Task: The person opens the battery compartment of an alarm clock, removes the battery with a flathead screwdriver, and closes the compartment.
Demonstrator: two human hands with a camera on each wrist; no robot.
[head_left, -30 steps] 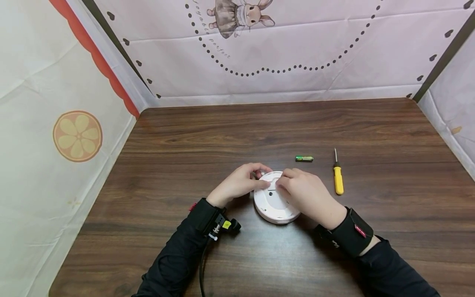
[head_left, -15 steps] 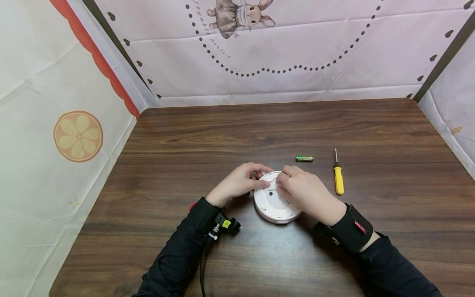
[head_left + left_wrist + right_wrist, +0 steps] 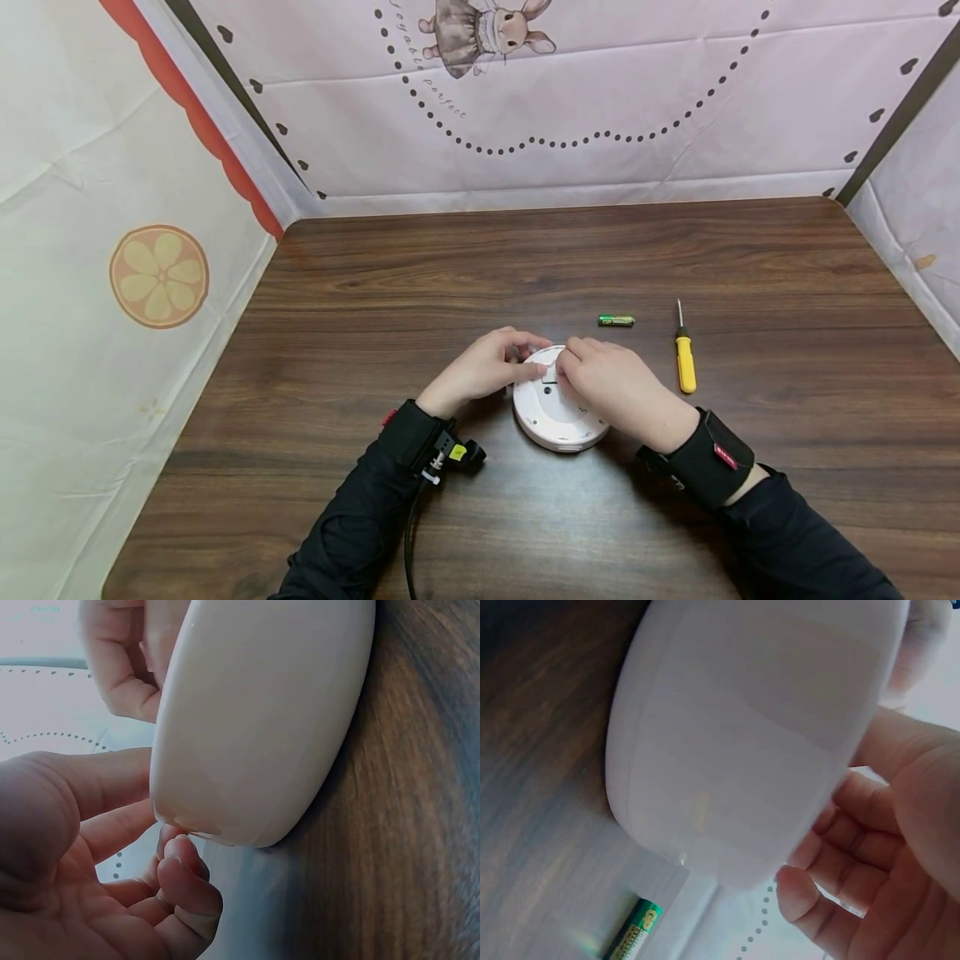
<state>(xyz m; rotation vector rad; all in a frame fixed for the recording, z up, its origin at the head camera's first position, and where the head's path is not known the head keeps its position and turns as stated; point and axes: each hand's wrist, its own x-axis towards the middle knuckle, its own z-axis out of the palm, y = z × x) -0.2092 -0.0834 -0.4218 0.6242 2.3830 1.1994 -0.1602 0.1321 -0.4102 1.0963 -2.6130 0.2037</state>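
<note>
A round white plastic device (image 3: pixel 557 415) lies flat on the dark wooden table (image 3: pixel 465 267). My left hand (image 3: pixel 525 354) grips its far left rim, thumb on top and fingers curled at the edge. My right hand (image 3: pixel 573 362) lies over its top right, fingertips curled onto a small cover near the far rim. In the left wrist view the left hand (image 3: pixel 150 847) wraps the device's (image 3: pixel 262 720) side wall. The right wrist view has the right hand (image 3: pixel 855 847) curled beside the device (image 3: pixel 757 735). What lies under the fingertips is hidden.
A green battery (image 3: pixel 616 320) lies just beyond the device, also seen as the battery (image 3: pixel 634 930) in the right wrist view. A yellow-handled screwdriver (image 3: pixel 685 360) lies to the right. Fabric walls close the table on three sides.
My right hand has crept slightly left and farther across the device's top. The left hand, battery and screwdriver have stayed put.
</note>
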